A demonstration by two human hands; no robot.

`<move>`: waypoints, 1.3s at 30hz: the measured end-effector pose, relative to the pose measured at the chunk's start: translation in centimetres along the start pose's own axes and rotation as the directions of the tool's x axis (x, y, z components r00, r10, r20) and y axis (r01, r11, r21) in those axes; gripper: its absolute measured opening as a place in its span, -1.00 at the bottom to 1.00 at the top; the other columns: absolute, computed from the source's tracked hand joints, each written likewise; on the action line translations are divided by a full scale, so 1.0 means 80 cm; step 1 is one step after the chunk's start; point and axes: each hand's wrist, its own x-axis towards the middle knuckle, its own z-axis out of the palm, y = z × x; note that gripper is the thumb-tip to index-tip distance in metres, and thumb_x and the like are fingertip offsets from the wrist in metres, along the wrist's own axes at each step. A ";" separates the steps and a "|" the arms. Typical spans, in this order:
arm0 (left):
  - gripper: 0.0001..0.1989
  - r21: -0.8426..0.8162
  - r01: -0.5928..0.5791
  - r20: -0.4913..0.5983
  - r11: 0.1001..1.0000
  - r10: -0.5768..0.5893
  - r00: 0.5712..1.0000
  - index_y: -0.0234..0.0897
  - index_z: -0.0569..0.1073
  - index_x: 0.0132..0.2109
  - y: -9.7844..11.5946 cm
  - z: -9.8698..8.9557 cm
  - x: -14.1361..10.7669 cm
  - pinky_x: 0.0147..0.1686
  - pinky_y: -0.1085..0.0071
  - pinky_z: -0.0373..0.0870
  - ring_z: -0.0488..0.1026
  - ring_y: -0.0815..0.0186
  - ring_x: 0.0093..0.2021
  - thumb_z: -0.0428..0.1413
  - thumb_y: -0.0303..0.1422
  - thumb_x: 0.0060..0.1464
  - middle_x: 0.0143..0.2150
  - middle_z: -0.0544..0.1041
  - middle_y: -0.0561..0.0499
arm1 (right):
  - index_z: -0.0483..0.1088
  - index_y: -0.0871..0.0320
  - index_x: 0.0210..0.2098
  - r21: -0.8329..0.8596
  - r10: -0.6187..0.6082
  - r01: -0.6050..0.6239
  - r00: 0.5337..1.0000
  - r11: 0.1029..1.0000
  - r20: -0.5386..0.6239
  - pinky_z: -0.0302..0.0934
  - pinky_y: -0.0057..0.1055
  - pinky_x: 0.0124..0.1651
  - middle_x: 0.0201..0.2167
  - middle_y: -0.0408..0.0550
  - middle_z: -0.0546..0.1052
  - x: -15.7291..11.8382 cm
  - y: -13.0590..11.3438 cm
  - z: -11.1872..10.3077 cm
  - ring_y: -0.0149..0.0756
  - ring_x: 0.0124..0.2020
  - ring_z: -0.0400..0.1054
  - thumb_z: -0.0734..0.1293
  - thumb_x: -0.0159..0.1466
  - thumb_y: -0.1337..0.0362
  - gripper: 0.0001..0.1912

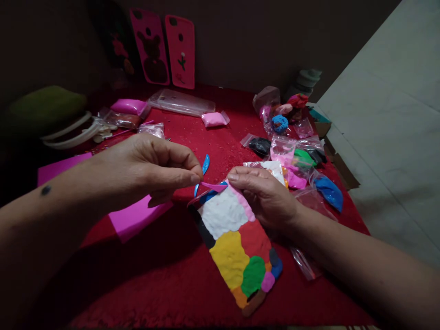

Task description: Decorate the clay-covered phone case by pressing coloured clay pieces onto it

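Note:
Between the thumb and fingers of my left hand (pixel 161 167) is a slim pink clay modelling tool (pixel 215 187). Its flat tip lies against the blue clay at the top end of a phone case (pixel 229 259). Patches of white, yellow, red, green, pink, black, orange and brown clay cover the case. My right hand (pixel 263 192) grips the case by its upper right edge, with the fingers behind it out of sight. A blue modelling tool (pixel 206 164) lies on the red cloth just beyond, partly hidden by my left hand.
Bags of coloured clay (pixel 304 156) are heaped on the right. Two pink decorated phone cases (pixel 180 52) lean against the back wall, a clear case (pixel 182 101) lying before them. A magenta sheet (pixel 137 217) lies under my left arm. The red-covered table (pixel 137 279) ends at the right.

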 end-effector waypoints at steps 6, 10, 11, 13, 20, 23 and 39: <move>-0.76 0.016 0.006 -0.027 1.000 -0.005 1.000 -0.28 0.50 -0.51 0.000 0.001 -0.002 -0.73 0.63 0.06 0.15 0.52 -0.68 0.14 -0.20 -0.04 -0.66 0.31 0.10 | 0.29 0.22 -0.60 0.000 -0.005 0.005 1.000 1.000 -0.011 -0.01 -0.56 -0.59 -0.67 -0.24 0.26 0.001 -0.001 0.003 -0.54 -0.66 0.10 0.38 0.11 0.35 -0.77; -0.77 -0.022 -0.017 -0.029 1.000 0.017 0.999 -0.30 0.50 -0.52 -0.004 0.000 0.001 -0.74 0.64 0.07 0.15 0.52 -0.68 0.18 -0.23 -0.07 -0.67 0.30 0.09 | 0.29 0.22 -0.61 0.020 -0.006 0.006 1.000 1.000 0.000 -0.02 -0.57 -0.60 -0.68 -0.25 0.26 0.001 0.000 0.001 -0.55 -0.67 0.09 0.39 0.11 0.36 -0.77; -0.77 -0.048 -0.027 -0.035 0.999 0.025 0.999 -0.31 0.50 -0.53 -0.005 -0.001 0.001 -0.75 0.65 0.05 0.13 0.53 -0.70 0.19 -0.23 -0.08 -0.69 0.27 0.09 | 0.30 0.22 -0.61 0.025 -0.003 0.003 1.000 1.000 0.001 -0.01 -0.57 -0.60 -0.68 -0.25 0.27 0.001 0.000 0.001 -0.55 -0.67 0.10 0.39 0.10 0.35 -0.77; -0.78 -0.094 -0.037 -0.049 0.995 0.032 0.998 -0.33 0.51 -0.52 -0.009 -0.005 0.000 -0.76 0.66 0.03 0.10 0.55 -0.72 0.21 -0.25 -0.09 -0.72 0.23 0.10 | 0.30 0.22 -0.61 0.039 -0.004 0.004 1.000 0.999 -0.002 0.00 -0.57 -0.60 -0.69 -0.25 0.27 0.001 0.002 0.000 -0.54 -0.67 0.11 0.40 0.10 0.34 -0.77; -0.75 -0.171 0.060 -0.145 0.983 -0.085 0.986 -0.35 0.54 -0.43 -0.019 -0.020 -0.010 -0.77 0.64 -0.05 0.09 0.54 -0.72 0.27 -0.21 -0.13 -0.68 0.22 0.09 | 0.28 0.23 -0.64 0.134 -0.012 0.015 1.000 0.991 -0.023 0.07 -0.56 -0.57 -0.68 -0.23 0.30 0.005 0.002 -0.001 -0.53 -0.65 0.16 0.40 0.04 0.40 -0.78; -0.77 -0.176 0.074 -0.108 0.982 -0.094 0.990 -0.35 0.52 -0.43 -0.021 -0.024 -0.006 -0.76 0.65 -0.07 0.06 0.57 -0.72 0.28 -0.24 -0.14 -0.69 0.22 0.10 | 0.25 0.22 -0.66 0.175 -0.015 0.021 0.999 0.984 -0.033 0.09 -0.56 -0.56 -0.69 -0.24 0.29 0.006 0.000 0.000 -0.52 -0.65 0.16 0.41 0.00 0.42 -0.76; -0.77 -0.162 -0.005 -0.136 0.987 -0.017 0.991 -0.30 0.46 -0.53 -0.019 -0.027 0.000 -0.79 0.60 -0.06 0.07 0.51 -0.74 0.20 -0.24 -0.06 -0.71 0.26 0.05 | 0.28 0.22 -0.64 0.144 0.006 0.019 0.985 0.989 -0.170 0.12 -0.54 -0.51 -0.65 -0.23 0.31 0.005 -0.003 0.001 -0.49 -0.60 0.19 0.46 -0.07 0.36 -0.75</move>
